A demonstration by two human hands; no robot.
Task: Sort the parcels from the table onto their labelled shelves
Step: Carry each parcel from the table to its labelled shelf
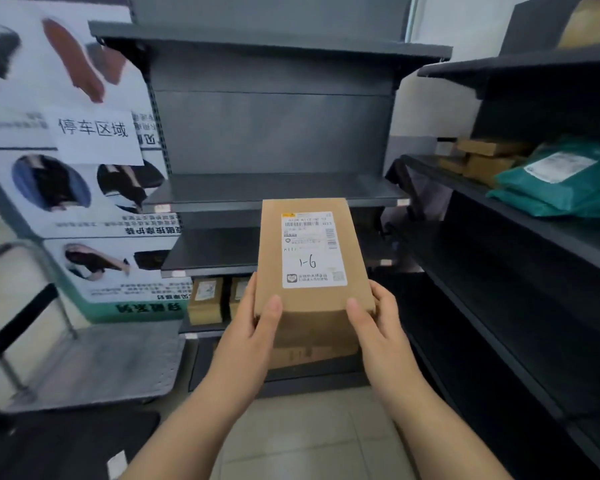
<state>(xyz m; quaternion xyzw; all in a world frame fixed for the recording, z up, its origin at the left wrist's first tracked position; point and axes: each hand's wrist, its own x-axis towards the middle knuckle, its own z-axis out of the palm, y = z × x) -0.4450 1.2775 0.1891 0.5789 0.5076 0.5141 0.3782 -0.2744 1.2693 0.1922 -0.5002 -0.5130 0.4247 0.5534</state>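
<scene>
At the far centre stands a dark grey metal shelf unit (pixel 274 133), with flat matte boards and a smooth back panel. A second dark rack (pixel 520 271) runs along the right side. It carries soft, crinkled green plastic mailers (pixel 561 181) and, farther back, flat brown cardboard boxes (pixel 482 161). On the left, a glossy printed poster board (pixel 84 209) leans above a grey metal platform trolley (pixel 101 358) with a tubular handle. Two small cardboard boxes (pixel 207 299) stand on a low shelf of the centre unit.

Near the camera and in front of that unit, a rectangular brown cardboard parcel (pixel 312 306) is held up in the air. The left hand (pixel 253 327) and right hand (pixel 378 317) grip its near corners. Each thumb is pressed flat on top, and the other fingers wrap the edges, mostly hidden. Its white paper label (pixel 312 249) has "1-6" handwritten on it.
</scene>
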